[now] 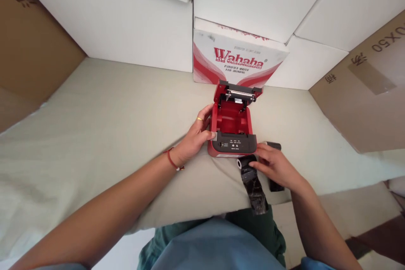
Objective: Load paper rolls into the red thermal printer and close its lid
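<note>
A red and black label printer (232, 143) lies on the pale cloth with its lid (238, 95) raised, showing a bare red compartment. My left hand (199, 137) grips the printer's left side, thumb on a grey piece at the front corner and fingers along the outer wall. By the printer's front right corner, my right hand (275, 162) has its thumb on a roll of shiny black film (247, 164) with a white core; the other fingers curl beside it, partly hidden. The film's loose end hangs toward the table edge. A second black roll (276, 185) lies partly beneath my right hand.
Behind the printer stands a red and white water carton (240, 57) against large white boxes (136, 21). Brown cardboard boxes flank the surface on the left (34, 46) and right (367, 80). The cloth-covered table (120, 105) ends just before my body.
</note>
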Tool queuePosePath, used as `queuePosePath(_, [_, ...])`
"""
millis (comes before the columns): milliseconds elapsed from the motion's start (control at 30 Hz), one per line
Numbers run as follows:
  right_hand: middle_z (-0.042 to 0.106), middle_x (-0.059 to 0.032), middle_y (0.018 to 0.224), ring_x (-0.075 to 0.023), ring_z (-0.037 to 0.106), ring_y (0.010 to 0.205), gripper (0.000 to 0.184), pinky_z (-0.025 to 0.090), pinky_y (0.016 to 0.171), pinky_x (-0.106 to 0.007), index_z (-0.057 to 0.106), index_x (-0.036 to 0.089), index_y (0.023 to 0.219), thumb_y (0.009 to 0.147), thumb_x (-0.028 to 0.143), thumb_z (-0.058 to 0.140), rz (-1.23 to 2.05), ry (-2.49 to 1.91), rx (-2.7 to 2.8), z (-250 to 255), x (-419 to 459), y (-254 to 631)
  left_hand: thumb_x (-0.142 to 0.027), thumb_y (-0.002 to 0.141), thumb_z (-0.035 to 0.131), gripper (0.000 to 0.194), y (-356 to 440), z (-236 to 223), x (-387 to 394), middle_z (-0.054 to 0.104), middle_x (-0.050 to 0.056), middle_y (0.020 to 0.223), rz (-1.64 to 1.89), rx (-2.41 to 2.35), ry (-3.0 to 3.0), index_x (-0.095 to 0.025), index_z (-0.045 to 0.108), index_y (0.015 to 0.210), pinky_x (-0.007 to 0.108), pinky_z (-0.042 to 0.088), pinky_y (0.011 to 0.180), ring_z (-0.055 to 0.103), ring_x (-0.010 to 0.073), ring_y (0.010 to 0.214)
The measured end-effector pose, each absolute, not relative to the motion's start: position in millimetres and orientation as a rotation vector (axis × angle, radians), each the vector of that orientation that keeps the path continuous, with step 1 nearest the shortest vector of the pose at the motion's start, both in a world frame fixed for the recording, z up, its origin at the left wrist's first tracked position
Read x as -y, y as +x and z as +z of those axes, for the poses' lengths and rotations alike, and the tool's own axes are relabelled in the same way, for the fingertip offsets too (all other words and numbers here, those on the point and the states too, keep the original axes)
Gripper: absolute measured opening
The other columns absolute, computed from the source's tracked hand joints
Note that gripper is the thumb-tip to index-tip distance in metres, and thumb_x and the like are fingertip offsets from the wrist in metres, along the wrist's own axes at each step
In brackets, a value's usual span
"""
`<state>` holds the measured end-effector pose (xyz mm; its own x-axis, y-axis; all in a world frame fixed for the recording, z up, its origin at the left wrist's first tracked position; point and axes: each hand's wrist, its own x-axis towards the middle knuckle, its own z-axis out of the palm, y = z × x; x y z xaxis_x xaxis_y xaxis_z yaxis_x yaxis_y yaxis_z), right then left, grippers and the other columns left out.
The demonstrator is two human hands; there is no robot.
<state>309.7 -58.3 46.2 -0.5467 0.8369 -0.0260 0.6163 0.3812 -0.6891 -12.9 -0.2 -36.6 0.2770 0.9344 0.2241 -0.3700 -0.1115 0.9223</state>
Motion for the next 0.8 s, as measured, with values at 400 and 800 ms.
queuePosePath(400, [0.088,-0.0097,0.130,-0.0240,0.084,0.090,0.033,0.070,0.072,-0.035,0.086,0.043,0.142,0.110,0.046,0.079,1.176,-1.133,2.402,110,79,324,-0.047,0.090,0.081,0.098,-12,-35,1,0.043,0.008,0.191,1.226,-0.634,1.216,-0.036,0.038,0.177,0.065,0.039,0.146,0.041,0.0409,0.176])
queuePosePath(800, [0.081,-0.0001,0.086,-0.0215,0.076,0.077,0.042,0.064,0.080,-0.037,0.087,0.025,0.141,0.100,0.032,0.079,0.809,-1.572,2.158,105,-19,228,-0.051,0.106,0.066,0.080,-13,-34,15,0.031,0.014,0.189,1.345,-0.892,1.428,-0.034,0.034,0.178,0.066,0.036,0.148,0.031,0.0387,0.181])
